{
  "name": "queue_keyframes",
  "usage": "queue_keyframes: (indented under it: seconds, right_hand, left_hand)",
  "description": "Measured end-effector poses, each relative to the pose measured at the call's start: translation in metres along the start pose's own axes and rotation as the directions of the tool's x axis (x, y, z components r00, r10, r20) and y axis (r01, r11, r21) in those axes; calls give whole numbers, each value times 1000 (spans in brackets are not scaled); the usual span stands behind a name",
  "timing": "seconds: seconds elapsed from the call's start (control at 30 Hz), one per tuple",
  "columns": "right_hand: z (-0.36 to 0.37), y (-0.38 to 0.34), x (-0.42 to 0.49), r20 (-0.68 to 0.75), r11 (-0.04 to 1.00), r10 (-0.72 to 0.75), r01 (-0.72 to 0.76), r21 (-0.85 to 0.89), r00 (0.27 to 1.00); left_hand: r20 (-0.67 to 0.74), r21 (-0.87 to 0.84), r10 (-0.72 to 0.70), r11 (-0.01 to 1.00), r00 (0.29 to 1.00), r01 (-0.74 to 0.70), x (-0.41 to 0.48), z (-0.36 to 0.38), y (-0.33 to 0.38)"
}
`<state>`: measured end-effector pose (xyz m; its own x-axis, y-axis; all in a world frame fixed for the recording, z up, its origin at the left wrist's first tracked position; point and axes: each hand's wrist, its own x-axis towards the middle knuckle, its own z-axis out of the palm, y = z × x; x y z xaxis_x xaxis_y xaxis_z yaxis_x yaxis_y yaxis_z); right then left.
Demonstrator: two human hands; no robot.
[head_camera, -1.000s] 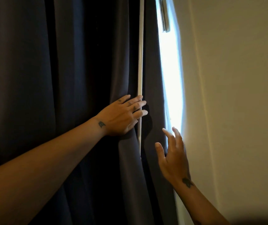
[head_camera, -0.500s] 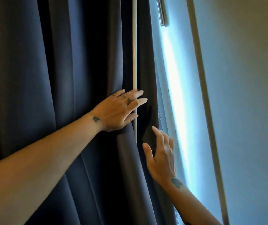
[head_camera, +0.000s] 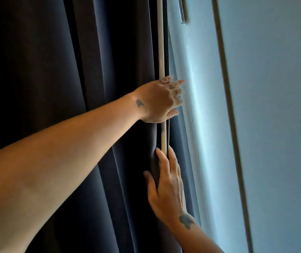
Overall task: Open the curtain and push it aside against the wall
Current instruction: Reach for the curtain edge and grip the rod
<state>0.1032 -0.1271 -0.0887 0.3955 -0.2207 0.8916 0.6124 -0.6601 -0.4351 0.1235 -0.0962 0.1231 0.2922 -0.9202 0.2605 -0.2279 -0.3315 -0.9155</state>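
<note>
A dark navy curtain (head_camera: 73, 70) hangs in heavy folds across the left and middle. A thin white wand (head_camera: 161, 42) runs down along its right edge. My left hand (head_camera: 159, 101) reaches across from the left, its fingers curled around the curtain's edge and the wand. Lower down, my right hand (head_camera: 166, 185) lies flat against the same edge with fingers straight and pointing up beside the wand. Its thumb is spread, with a fold of cloth between thumb and forefinger.
Right of the curtain's edge shows a bright strip of window (head_camera: 197, 106) with a metal handle (head_camera: 183, 11) near the top. A pale frame strip (head_camera: 228, 106) and a plain wall (head_camera: 277, 125) fill the right side.
My left hand moved right and closed its fingers around the curtain's edge. My right hand rose and settled flat onto the edge below. The view shifted, showing more window and wall.
</note>
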Motion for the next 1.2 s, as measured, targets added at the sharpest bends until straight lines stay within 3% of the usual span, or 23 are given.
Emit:
queue_keyframes:
  seconds: [0.1, 0.17, 0.33, 0.5, 0.77, 1.2]
  right_hand:
    - [-2, 0, -2, 33, 999, -32, 32, 13, 999]
    - [-4, 2, -2, 47, 998, -57, 56, 10, 997]
    - [-5, 4, 5, 57, 992, -125, 124, 26, 990]
    - [1, -2, 15, 82, 978, -156, 142, 149, 984]
    - [33, -28, 38, 280, 904, -251, 121, 410, 926]
    - [71, -133, 0, 183, 720, -409, 193, 667, 894]
  left_hand:
    - [202, 162, 2, 986, 979, -35, 5, -9, -3]
    - [246, 245, 2, 967, 969, -64, 2, -14, -5]
    - [249, 292, 43, 949, 968, -117, -20, -13, -16]
    - [278, 308, 19, 945, 960, -108, -48, -16, -23]
    - [271, 292, -35, 955, 962, -47, -94, -32, -35]
    - [384, 401, -60, 910, 922, -107, -195, -71, -67]
